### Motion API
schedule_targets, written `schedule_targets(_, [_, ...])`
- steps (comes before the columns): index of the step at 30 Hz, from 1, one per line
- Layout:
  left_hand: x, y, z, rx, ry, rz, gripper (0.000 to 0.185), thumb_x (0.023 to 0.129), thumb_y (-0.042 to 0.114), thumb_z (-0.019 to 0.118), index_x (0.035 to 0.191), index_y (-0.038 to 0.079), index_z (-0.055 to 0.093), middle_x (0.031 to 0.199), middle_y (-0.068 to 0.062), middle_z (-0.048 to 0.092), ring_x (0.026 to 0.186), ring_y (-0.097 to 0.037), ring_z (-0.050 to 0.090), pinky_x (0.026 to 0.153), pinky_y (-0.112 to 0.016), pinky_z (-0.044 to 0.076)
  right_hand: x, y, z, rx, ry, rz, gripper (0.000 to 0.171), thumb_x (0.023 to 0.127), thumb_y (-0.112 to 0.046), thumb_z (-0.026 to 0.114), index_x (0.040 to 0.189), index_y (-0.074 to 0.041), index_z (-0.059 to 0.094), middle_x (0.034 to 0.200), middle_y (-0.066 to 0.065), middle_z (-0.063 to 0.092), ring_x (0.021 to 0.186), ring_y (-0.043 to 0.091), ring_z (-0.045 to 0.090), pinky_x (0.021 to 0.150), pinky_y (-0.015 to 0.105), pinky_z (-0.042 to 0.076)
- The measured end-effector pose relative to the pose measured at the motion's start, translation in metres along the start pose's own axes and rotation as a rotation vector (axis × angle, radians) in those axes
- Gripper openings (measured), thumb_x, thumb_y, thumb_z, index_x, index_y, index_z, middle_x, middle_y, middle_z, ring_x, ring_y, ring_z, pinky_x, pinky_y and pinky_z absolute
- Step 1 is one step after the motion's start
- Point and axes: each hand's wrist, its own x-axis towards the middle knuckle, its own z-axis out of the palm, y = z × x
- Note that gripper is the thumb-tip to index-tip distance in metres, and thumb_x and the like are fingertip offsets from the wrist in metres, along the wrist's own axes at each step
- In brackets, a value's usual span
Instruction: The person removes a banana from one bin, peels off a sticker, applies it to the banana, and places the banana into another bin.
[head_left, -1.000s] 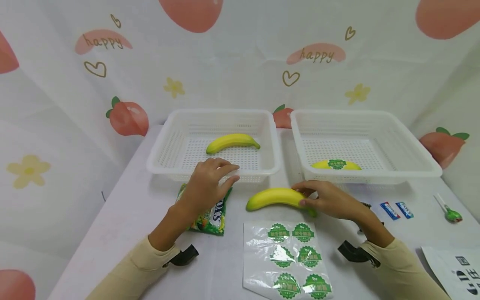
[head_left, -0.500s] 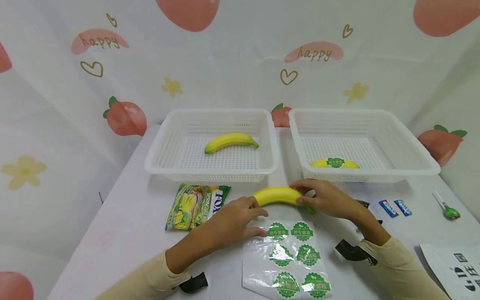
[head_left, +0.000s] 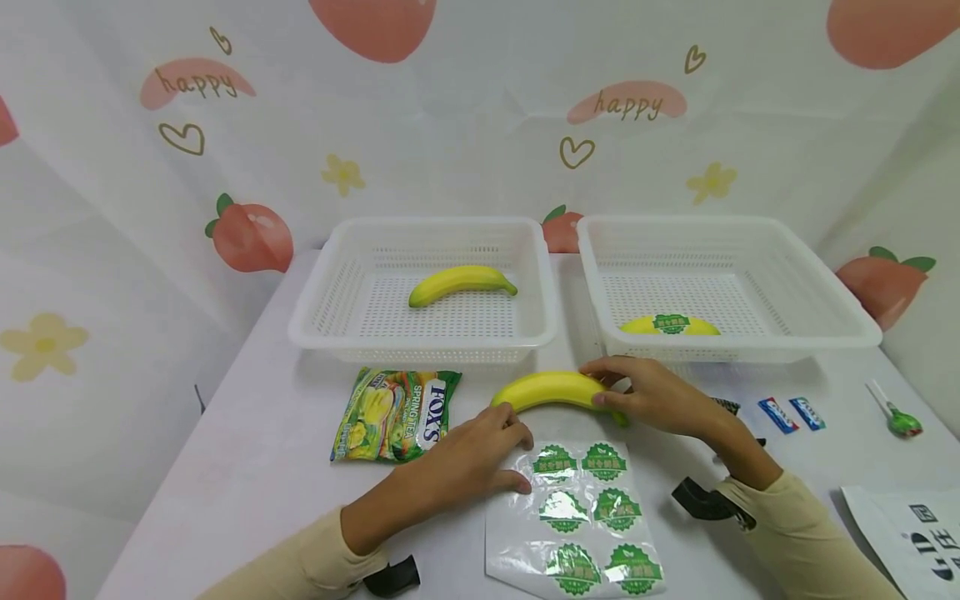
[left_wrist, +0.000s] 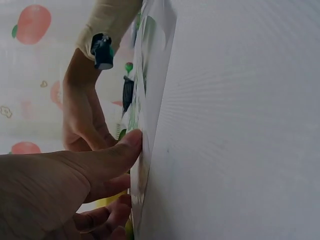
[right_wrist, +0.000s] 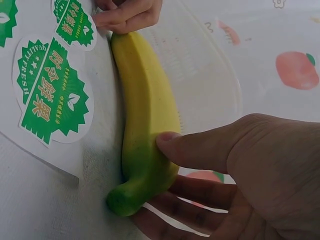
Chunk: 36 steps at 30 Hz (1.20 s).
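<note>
A yellow banana point(head_left: 551, 388) lies across the table with its stem end to the right. My right hand point(head_left: 652, 395) holds it near the stem, thumb point(right_wrist: 192, 149) on one side and fingers behind. Just below the banana is a sheet of green round stickers point(head_left: 558, 575). My left hand point(head_left: 468, 454) is over the sheet's upper left edge, fingers slightly bent and thumb apart from them. In the left wrist view the left thumb tip point(left_wrist: 131, 139) is right at the sheet's surface, and the other fingertips are partly hidden behind the sheet.
The left white basket point(head_left: 420, 343) holds another banana point(head_left: 461, 286); the right basket point(head_left: 750, 347) holds a stickered banana point(head_left: 670, 325). A green snack packet point(head_left: 393, 415) lies left of the hands. Small wrapped sweets point(head_left: 777, 415), a lollipop point(head_left: 902, 422) and a white printed bag point(head_left: 911, 542) are at right.
My left hand has come down and right from beside the left basket, off the snack packet, to the sticker sheet. My right hand stays on the banana, which has hardly moved.
</note>
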Motion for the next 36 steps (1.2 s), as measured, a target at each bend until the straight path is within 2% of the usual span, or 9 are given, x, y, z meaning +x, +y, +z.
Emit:
schedule_targets(6, [0.002,0.003,0.000,0.068,0.028,0.012,0.049,0.090,0.046,0.082,0.127,0.015,0.071,0.120,0.000,0.059,0.106,-0.015,0.055,0.092,-0.031,0.050,0.000,0.000,0.001,-0.009,0.011,-0.016,0.045,0.100,-0.021,0.075,0.141,-0.004,0.065,0.126,0.006,0.072,0.115,0.026,0.067,0.093,0.047,0.059])
schedule_targets(11, [0.003,0.005,-0.001,0.071,0.030,-0.010,0.058,0.089,0.044,0.084,0.134,0.011,0.069,0.121,-0.004,0.061,0.097,-0.014,0.057,0.087,-0.028,0.052,0.000,-0.001,-0.001,-0.015,0.013,-0.025,0.045,0.100,-0.021,0.075,0.141,-0.004,0.065,0.127,0.006,0.072,0.115,0.026,0.067,0.093,0.046,0.060])
schedule_targets(17, [0.005,0.004,-0.004,-0.104,-0.018,-0.053,0.055,0.090,0.031,0.086,0.137,0.009,0.068,0.117,-0.001,0.060,0.093,-0.007,0.055,0.085,-0.023,0.051,0.000,-0.002,0.000,-0.029,0.017,-0.025,0.045,0.100,-0.022,0.075,0.141,-0.005,0.065,0.130,0.008,0.072,0.117,0.028,0.068,0.095,0.048,0.059])
schedule_targets(21, [0.008,0.002,-0.008,-0.202,-0.070,-0.095,0.051,0.090,0.025,0.087,0.135,0.009,0.070,0.107,0.005,0.064,0.095,-0.005,0.055,0.088,-0.024,0.050,-0.001,-0.006,0.002,-0.057,0.042,-0.047,0.046,0.098,-0.021,0.078,0.141,-0.009,0.066,0.137,0.008,0.070,0.126,0.033,0.065,0.104,0.056,0.053])
schedule_targets(23, [0.009,0.000,-0.010,-0.273,-0.089,-0.112,0.047,0.090,0.023,0.086,0.133,0.009,0.071,0.110,0.006,0.069,0.101,-0.005,0.058,0.094,-0.027,0.051,-0.002,-0.011,0.004,-0.054,0.057,-0.082,0.045,0.096,-0.019,0.079,0.140,-0.013,0.067,0.140,0.006,0.068,0.131,0.033,0.062,0.109,0.060,0.049])
schedule_targets(26, [0.010,-0.004,-0.012,-0.390,-0.104,-0.142,0.041,0.092,0.020,0.084,0.130,0.011,0.073,0.118,0.006,0.074,0.109,-0.006,0.063,0.100,-0.031,0.052,-0.004,-0.019,0.008,-0.021,0.070,-0.172,0.043,0.093,-0.015,0.083,0.135,-0.020,0.071,0.138,-0.001,0.069,0.129,0.025,0.063,0.109,0.052,0.051])
schedule_targets(30, [0.011,-0.007,-0.016,-0.543,-0.113,-0.178,0.037,0.093,0.016,0.081,0.128,0.012,0.073,0.123,0.004,0.075,0.118,-0.011,0.065,0.105,-0.037,0.051,-0.007,-0.032,0.013,-0.005,0.057,-0.286,0.033,0.089,-0.011,0.086,0.119,-0.024,0.080,0.122,-0.014,0.069,0.116,0.011,0.060,0.100,0.035,0.054])
schedule_targets(33, [0.011,-0.010,-0.018,-0.702,-0.150,-0.212,0.038,0.093,0.016,0.078,0.131,0.012,0.070,0.121,0.001,0.075,0.113,-0.015,0.068,0.100,-0.036,0.054,-0.011,-0.041,0.016,-0.019,0.009,-0.314,0.027,0.087,-0.012,0.087,0.110,-0.025,0.082,0.113,-0.017,0.066,0.111,0.008,0.056,0.096,0.032,0.053])
schedule_targets(36, [0.011,-0.014,-0.020,-0.896,-0.197,-0.260,0.044,0.094,0.015,0.075,0.136,0.011,0.066,0.115,-0.001,0.076,0.100,-0.014,0.071,0.089,-0.030,0.056,-0.013,-0.047,0.020,-0.029,-0.061,-0.286,0.027,0.089,-0.019,0.087,0.113,-0.028,0.080,0.115,-0.016,0.064,0.114,0.010,0.053,0.099,0.035,0.052])
